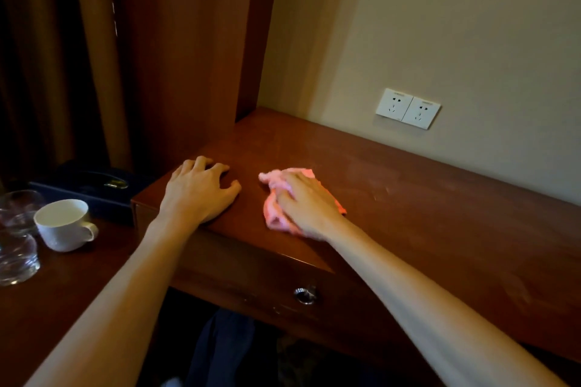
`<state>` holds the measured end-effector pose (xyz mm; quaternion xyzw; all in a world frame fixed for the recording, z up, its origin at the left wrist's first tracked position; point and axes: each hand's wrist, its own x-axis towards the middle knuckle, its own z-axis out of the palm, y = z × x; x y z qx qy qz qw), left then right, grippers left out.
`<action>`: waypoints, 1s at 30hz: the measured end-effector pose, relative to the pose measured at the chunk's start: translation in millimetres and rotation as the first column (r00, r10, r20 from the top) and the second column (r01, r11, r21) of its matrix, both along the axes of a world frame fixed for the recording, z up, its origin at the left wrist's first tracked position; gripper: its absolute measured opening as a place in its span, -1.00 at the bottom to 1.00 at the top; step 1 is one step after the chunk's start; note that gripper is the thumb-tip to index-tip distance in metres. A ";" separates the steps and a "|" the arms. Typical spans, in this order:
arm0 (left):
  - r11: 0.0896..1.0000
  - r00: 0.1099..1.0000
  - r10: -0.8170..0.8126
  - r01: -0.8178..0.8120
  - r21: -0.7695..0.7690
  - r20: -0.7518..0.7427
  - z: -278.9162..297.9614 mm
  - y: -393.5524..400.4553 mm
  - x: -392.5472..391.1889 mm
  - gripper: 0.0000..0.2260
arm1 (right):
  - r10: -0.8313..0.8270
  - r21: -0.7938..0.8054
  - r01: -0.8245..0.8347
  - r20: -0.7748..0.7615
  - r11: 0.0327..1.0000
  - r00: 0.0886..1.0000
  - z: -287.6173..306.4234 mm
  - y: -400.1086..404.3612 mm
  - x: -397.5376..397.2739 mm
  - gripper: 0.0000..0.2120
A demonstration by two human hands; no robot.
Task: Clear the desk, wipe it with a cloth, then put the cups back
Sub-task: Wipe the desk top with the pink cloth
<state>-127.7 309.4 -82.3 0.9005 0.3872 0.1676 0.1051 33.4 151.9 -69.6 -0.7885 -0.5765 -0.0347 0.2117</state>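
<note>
My right hand point(306, 204) presses a crumpled pink cloth point(273, 214) flat on the dark wooden desk point(424, 198), near its left end. My left hand point(196, 190) rests palm down on the desk's left corner, fingers spread, holding nothing. A white cup point(64, 225) with its handle to the right stands on the lower wooden surface point(63, 298) at the left. Two clear glasses stand beside the cup, one behind it point(17, 210) and one in front at the frame's left edge point(17, 259).
A dark blue box point(91, 190) lies behind the cup, against the desk's side. A double wall socket point(407, 108) sits above the desk's back edge. A drawer with a metal knob point(305, 294) is under the desktop. Curtains hang at the left.
</note>
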 end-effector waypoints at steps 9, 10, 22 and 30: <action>1.000 1.000 -0.007 0.007 -0.003 -0.007 0.7 -2.9 -0.6 -0.43 | -0.007 -0.026 0.006 -0.006 1.000 1.000 7.4 13.2 32.0 -0.65; 1.000 1.000 -0.002 0.002 -0.004 -0.010 0.9 -3.0 -1.1 -0.43 | -0.068 -0.029 0.068 -0.003 0.997 0.998 7.0 25.4 35.9 -0.63; 0.999 0.986 0.029 -0.036 -0.039 -0.163 7.2 47.2 31.2 -0.37 | 0.118 -0.045 -0.120 -0.042 0.992 0.992 1.0 51.0 38.9 -0.62; 0.998 0.989 0.036 -0.043 -0.044 -0.143 2.3 54.6 35.5 -0.35 | -0.061 -0.064 0.059 -0.018 0.996 0.998 -1.9 196.8 111.8 -0.62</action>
